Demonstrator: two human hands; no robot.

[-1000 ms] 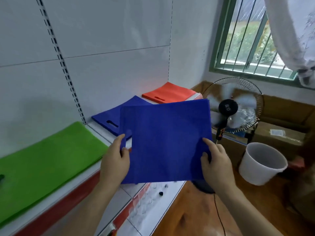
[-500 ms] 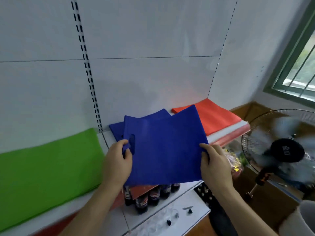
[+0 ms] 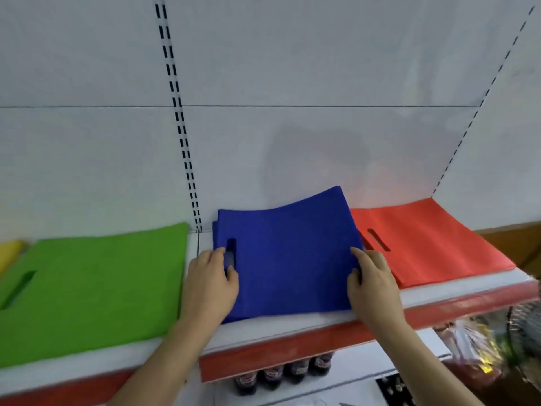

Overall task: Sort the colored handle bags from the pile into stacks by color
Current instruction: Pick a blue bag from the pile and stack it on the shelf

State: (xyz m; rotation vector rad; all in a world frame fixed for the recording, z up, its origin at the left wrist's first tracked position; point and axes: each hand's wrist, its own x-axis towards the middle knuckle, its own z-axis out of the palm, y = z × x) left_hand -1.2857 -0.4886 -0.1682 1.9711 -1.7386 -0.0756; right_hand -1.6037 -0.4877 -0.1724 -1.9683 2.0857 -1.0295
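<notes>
Both hands pinch the blue bag (image 3: 289,256) — left hand (image 3: 211,284) at its 9 o'clock edge, right hand (image 3: 371,284) at 3 — lying on the blue stack, between green stack (image 3: 93,285) and red stack (image 3: 424,241).

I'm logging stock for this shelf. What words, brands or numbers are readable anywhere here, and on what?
None can be read.
Labels on the bottles below the shelf: too blurred.
Blue bag, green bag and red bag: no print shows.
</notes>
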